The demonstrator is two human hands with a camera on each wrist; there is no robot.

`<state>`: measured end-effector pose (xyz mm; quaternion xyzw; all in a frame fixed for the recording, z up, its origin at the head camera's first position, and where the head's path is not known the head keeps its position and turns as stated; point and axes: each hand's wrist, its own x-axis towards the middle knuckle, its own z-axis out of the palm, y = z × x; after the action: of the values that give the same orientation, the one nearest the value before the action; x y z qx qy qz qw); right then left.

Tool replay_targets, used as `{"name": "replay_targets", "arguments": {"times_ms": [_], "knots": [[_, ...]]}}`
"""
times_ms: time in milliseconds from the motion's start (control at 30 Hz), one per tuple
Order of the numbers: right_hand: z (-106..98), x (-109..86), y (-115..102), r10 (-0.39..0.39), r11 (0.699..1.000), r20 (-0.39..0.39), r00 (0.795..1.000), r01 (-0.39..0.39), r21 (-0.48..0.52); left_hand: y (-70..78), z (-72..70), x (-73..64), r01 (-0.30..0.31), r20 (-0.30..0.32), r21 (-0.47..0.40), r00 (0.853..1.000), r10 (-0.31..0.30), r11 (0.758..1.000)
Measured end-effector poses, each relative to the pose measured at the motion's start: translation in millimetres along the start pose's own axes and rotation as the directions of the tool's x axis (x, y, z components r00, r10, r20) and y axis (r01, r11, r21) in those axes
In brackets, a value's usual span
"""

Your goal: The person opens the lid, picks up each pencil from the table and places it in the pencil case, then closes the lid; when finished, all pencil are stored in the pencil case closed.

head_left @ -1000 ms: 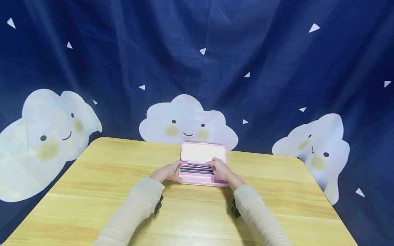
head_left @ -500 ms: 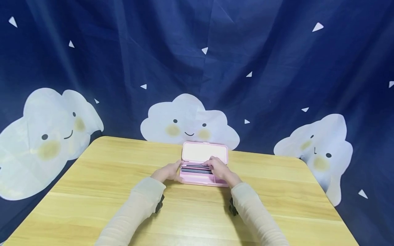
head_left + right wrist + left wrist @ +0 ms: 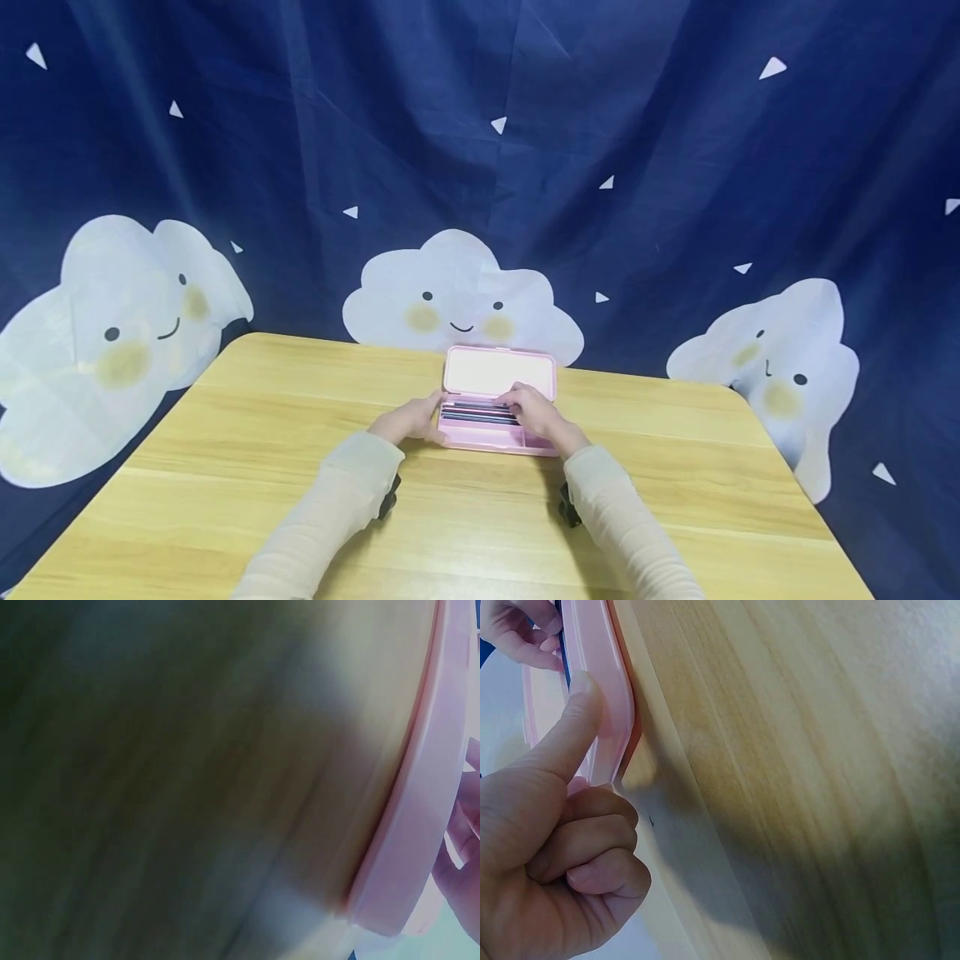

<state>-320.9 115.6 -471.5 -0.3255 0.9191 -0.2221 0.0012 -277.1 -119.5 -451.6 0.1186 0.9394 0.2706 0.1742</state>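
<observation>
A pink pencil case (image 3: 483, 437) lies unfolded near the table's far edge, its lid tipped back. Several dark pencils (image 3: 480, 413) lie side by side in its long compartment. My left hand (image 3: 410, 419) grips the case's left end; in the left wrist view the thumb (image 3: 577, 724) lies over the rim and the other fingers curl below. Over the right part of the case, my right hand (image 3: 536, 414) has its curled fingertips at the pencils' right ends and appears to pinch one. In the right wrist view, the case's wall (image 3: 420, 795) hides part of that hand.
The light wooden table (image 3: 480, 533) stretches from the case toward me and to both sides. Behind its far edge hangs a dark blue curtain (image 3: 420, 108) with white clouds. The lid (image 3: 500, 372) leans back close to that edge.
My right hand shifts slightly left over the pencils, then stays nearly still. The left hand keeps its place on the case. The head view moves a little.
</observation>
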Motion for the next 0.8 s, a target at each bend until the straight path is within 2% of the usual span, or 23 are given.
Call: {"name": "replay_targets", "arguments": {"times_ms": [233, 367, 500, 667, 800], "knots": [[-5, -8.5, 10, 0.001, 0.993, -0.078, 0.997, 0.008, 0.119, -0.1, 1.1, 0.6, 0.001, 0.009, -0.004, 1.0, -0.001, 1.0], [-10, -15.5, 18, 0.036, 0.984, -0.097, 0.995, -0.019, 0.175, -1.4, 1.6, 1.5, 0.001, 0.01, -0.003, 1.0, -0.001, 1.0], [-17, -21.5, 26, 0.117, 0.971, -0.134, 0.984, -0.085, 0.224, -3.4, 2.4, 3.1, -0.006, 0.009, 0.001, 1.0, 0.006, 1.0], [-26, -28.1, 36, 0.231, 0.942, -0.171, 0.958, -0.176, 0.287, -4.9, 2.6, 4.2, -0.005, 0.009, 0.007, 1.0, 0.005, 1.0], [-29, -31.8, 44, 0.298, 0.925, -0.179, 0.938, -0.237, 0.298, -4.6, 2.8, 3.7, -0.005, 0.01, 0.006, 1.0, 0.005, 1.0]]}}
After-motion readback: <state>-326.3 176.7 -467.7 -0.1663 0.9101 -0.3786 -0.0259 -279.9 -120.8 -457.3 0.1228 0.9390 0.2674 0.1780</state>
